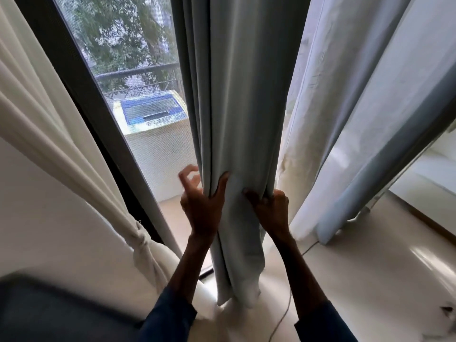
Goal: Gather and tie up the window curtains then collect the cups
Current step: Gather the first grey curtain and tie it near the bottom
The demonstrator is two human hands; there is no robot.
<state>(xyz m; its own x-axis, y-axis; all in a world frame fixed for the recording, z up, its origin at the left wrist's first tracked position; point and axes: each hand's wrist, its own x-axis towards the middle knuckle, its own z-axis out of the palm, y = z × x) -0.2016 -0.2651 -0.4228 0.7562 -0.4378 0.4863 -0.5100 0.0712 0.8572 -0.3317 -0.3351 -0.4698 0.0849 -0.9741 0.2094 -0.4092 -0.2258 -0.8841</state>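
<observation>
A pale grey curtain [237,119] hangs bunched into a thick column in front of the window. My left hand [202,201] wraps around its left edge, thumb on the front and fingers curled behind the folds. My right hand [270,203] pinches the folds on its right side. A cream curtain [61,149] at the left is knotted [140,236] low down. To the right hangs a white sheer curtain [318,107] with a grey-blue panel [370,156] beside it. No cups are in view.
A dark window frame [98,124] runs diagonally at the left, with a washing machine [153,114] outside behind the glass. A thin cord [283,314] trails across the glossy floor [370,267]. A dark padded surface [49,309] fills the bottom left corner.
</observation>
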